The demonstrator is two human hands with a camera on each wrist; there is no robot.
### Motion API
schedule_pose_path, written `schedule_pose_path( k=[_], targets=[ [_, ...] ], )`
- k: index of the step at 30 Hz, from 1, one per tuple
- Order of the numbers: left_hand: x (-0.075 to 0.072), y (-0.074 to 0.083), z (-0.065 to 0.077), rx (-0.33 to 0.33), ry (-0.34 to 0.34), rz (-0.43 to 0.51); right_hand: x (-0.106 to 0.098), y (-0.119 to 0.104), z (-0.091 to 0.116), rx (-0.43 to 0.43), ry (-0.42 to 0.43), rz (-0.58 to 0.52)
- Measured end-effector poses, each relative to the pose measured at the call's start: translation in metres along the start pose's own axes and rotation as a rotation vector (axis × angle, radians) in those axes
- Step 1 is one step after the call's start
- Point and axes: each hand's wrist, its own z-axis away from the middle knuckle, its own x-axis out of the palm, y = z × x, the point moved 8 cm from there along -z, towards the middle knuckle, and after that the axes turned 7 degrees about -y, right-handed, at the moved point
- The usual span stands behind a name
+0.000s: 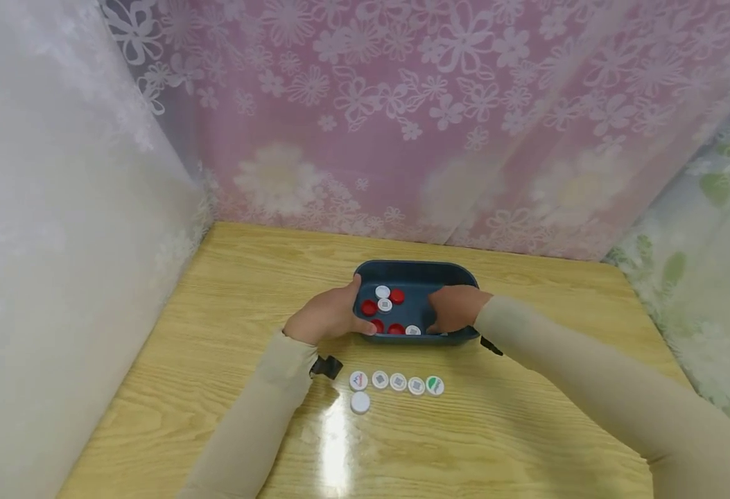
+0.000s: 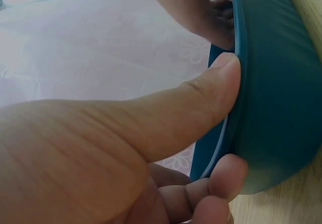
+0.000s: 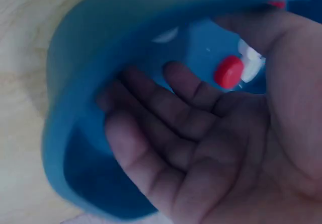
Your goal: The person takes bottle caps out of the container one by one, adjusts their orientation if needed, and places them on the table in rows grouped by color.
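Observation:
A dark blue oblong tub (image 1: 414, 341) stands on the table with red bottle caps (image 1: 396, 296) and white bottle caps (image 1: 383, 292) inside, mostly in its left half. My left hand (image 1: 327, 313) grips the tub's left end, thumb on the near rim in the head view. The left wrist view shows that thumb (image 2: 224, 78) pressed on the rim and fingertips curled against the wall. Inside the right half of the tub is my right hand (image 1: 456, 307). Its fingers (image 3: 146, 128) are loosely bent, palm showing in the right wrist view, with no cap in them.
In front of the tub, several white caps lie in a row on the wooden table (image 1: 527, 430), one with a green print (image 1: 435, 385) at the right end. A plain white cap (image 1: 360, 402) lies below the row's left end. Flowered pink curtain (image 1: 365, 138) hangs behind.

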Motion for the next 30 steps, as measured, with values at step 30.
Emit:
schedule_pose_path(
  k=[30],
  targets=[
    [-0.001,-0.002,-0.003,-0.010,0.003,0.012,0.004,-0.022,-0.009,-0.279,-0.030,0.121]
  ],
)
